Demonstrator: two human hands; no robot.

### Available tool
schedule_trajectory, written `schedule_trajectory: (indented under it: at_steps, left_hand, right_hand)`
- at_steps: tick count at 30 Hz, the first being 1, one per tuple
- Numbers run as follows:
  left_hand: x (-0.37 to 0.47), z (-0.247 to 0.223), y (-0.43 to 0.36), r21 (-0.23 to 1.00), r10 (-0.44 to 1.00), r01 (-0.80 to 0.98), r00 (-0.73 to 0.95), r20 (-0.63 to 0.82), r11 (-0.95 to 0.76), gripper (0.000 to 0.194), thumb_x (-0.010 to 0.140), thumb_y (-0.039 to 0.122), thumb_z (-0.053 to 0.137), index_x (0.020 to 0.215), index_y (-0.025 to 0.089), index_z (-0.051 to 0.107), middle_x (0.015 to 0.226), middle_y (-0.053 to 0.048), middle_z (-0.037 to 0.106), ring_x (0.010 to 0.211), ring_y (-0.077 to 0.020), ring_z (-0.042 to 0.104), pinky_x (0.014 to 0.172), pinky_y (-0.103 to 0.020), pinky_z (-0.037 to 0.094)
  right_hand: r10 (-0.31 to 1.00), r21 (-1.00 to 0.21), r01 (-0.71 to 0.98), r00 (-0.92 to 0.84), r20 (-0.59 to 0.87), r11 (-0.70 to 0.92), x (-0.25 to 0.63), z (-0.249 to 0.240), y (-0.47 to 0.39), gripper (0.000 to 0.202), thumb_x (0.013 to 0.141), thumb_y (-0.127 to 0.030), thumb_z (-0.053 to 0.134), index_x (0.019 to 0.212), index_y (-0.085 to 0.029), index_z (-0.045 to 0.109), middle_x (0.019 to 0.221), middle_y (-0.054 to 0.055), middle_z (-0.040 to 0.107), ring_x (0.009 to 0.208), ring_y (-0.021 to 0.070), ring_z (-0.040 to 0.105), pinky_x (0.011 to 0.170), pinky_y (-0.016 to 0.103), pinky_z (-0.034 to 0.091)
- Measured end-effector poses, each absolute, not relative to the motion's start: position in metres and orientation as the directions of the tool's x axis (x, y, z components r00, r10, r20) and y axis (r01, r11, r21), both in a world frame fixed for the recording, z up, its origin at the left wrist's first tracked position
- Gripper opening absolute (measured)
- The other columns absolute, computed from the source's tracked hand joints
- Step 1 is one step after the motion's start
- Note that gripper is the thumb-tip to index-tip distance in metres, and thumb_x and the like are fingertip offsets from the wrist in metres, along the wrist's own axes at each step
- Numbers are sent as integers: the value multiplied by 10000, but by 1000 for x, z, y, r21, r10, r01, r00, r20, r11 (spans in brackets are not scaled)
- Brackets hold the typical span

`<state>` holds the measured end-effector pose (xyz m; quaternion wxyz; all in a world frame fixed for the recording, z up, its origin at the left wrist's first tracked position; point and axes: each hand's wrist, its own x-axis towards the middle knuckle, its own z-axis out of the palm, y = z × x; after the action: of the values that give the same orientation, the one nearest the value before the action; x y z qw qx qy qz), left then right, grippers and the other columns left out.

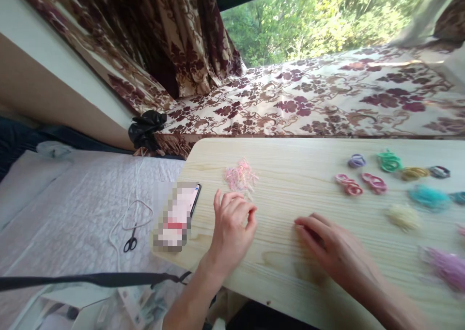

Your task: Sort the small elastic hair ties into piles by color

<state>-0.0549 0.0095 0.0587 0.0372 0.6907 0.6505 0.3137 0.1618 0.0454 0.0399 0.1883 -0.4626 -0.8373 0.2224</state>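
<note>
My left hand [234,218] is raised a little over the pale wooden table [276,170], its thumb and index fingertips brought together in a pinch. Whatever sits between them, if anything, is too small to see. Just beyond its fingers lies a loose pile of small pink and pale elastic bands [240,176]. Low over the middle of the table, my right hand [332,243] has thumb and fingertips pressed together; anything held there cannot be made out. To the right of it are a cream heap of small bands [404,217] and a purple bundle of bands [446,268].
Several coloured hair ties lie at the right, among them a green group [389,161], a pink pair [374,182] and a turquoise heap [429,196]. A phone [178,216] rests at the table's left edge. Scissors [131,244] and a white cable [116,226] lie on the bed.
</note>
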Motion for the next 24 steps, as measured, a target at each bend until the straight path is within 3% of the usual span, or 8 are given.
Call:
schedule_trajectory:
  at_steps: [11,24]
  left_hand:
    - [-18,58,10,617,962,749,102,253,-241,180,825,52,569,824,217,642,801,21,688,983,-201,592,1102,-522,261]
    - [-3,69,7,631,949,714,167,266,-303,172,834,69,557,810,220,636,787,15,685,980,-199,593,1078,-483,308]
  right_hand:
    - [854,-654,558,-416,312,511,162,48,32,179,942,-247,497,1039,-209,643,885,37,667,672,108,628,571,220,505]
    - [856,-677,530,-388,342,510,171,53,25,159,942,-225,504,864,-208,642,791,16,641,675,108,611,604,223,481]
